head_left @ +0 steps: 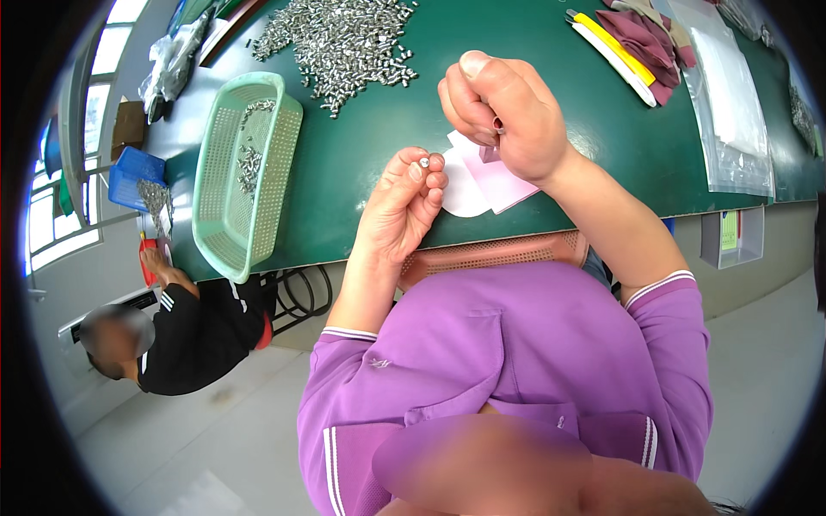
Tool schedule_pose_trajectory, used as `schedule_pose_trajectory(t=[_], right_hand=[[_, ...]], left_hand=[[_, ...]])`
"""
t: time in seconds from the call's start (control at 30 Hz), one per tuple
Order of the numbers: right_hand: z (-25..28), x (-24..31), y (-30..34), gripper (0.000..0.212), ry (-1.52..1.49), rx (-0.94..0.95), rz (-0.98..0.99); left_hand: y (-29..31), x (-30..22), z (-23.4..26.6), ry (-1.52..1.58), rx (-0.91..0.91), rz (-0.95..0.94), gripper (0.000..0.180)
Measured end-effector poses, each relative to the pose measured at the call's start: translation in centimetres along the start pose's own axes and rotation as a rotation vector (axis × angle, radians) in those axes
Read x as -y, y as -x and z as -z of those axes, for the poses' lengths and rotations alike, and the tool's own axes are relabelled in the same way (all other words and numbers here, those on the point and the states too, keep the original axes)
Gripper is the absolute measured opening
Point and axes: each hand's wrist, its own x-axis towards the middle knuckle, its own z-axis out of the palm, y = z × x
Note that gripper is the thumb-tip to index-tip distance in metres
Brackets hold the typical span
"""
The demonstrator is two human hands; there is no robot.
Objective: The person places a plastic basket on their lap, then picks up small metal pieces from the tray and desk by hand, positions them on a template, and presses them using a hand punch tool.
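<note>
Clearly, the left hand (403, 203) has its thumb and fingertips pinched together on a small metal piece (424, 162), held up near the front edge of the green table (361, 138). The right hand (511, 116), farther forward and to the right, is curled into a fist around a tiny object (497, 125); only its end shows, so its kind cannot be told. The two hands are apart, with pink paper (506, 187) and white paper (462, 187) on the table beneath and between them.

To the left stands a long pale-green perforated basket (271, 185). Inside it, loose silvery parts (250, 169) lie in a small heap, with more toward its far end. Beyond the basket, a large pile of similar parts (348, 47) spreads directly on the tabletop. Below the table's front edge, against the person's body, sits an orange perforated basket (508, 248), its contents hidden. At the far left is a blue bin (129, 185), small metal parts (157, 205) beside it. On the right, a clear plastic bag (730, 116) contains something whitish.
</note>
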Motion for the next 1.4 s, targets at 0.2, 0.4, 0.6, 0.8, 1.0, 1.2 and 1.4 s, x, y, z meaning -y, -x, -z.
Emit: schedule_pose_trajectory(t=[0.2,0.4,0.6,0.8,1.0,1.2,1.4], right_hand=[[0.2,0.0,0.0,0.043,-0.019,0.0,-0.004],[-0.1,0.1,0.0,0.044,-0.012,0.009,-0.001],[0.3,0.0,0.0,0.043,-0.002,0.013,-0.007],[0.1,0.0,0.1,0.043,-0.029,0.022,-0.007],[0.4,-0.4,0.2,0.041,-0.101,0.04,0.028],[0.2,-0.1,0.2,0.041,-0.02,0.022,0.042],[0.1,-0.1,0.1,0.042,-0.043,0.031,0.041]], left_hand=[[1.3,-7.3,-0.2,-1.025,-0.241,-0.746,0.012],[3.3,-15.9,3.5,-1.438,-0.716,-1.025,0.013],[-0.2,-12.7,1.1,-2.083,-0.634,-1.171,0.015],[-6.0,-8.6,1.4,-2.16,-0.511,-0.839,0.013],[-7.5,-7.5,1.5,-2.221,-0.621,-0.722,0.01],[-6.7,-7.2,1.6,-2.288,-0.536,-0.782,0.008],[-6.6,-7.4,2.0,-2.297,-0.552,-0.815,0.007]])
